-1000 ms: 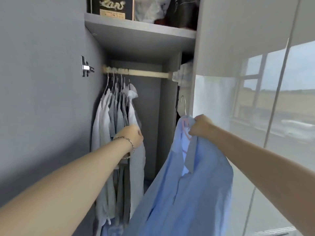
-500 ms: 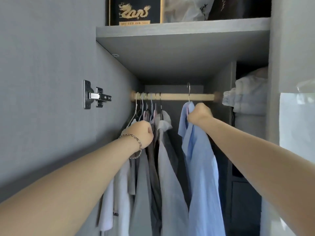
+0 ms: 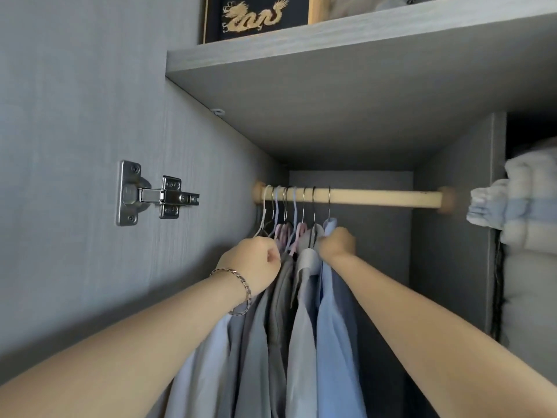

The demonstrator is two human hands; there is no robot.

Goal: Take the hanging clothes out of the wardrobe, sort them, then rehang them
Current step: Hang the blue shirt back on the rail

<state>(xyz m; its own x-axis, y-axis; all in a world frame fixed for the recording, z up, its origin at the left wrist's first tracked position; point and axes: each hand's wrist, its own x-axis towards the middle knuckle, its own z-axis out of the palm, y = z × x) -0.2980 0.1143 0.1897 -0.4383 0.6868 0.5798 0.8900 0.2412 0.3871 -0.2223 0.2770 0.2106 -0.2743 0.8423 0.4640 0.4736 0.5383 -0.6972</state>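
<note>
Now pinches the blue shirt (image 3: 333,327), rightmost on the wooden rod (image 3: 376,197), at its collar with the right hand (image 3: 337,244). Rests the curled left hand (image 3: 253,260) against the grey shirts (image 3: 280,300); cannot tell whether gripping cloth.

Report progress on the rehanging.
Done: grey shirts hang bunched at the left of the rod, the blue shirt hooked on beside them. In hand: the right hand grips its collar; the left hand, fisted, rests on the grey shirts. Left: letting go; clothes outside are unseen.

Grey shirts (image 3: 265,342); light-blue shirt (image 3: 334,327); pink hangers (image 3: 281,232); beige rail (image 3: 376,197); grey shelf (image 3: 346,95); black box (image 3: 217,25), gold dragon (image 3: 253,17).
</note>
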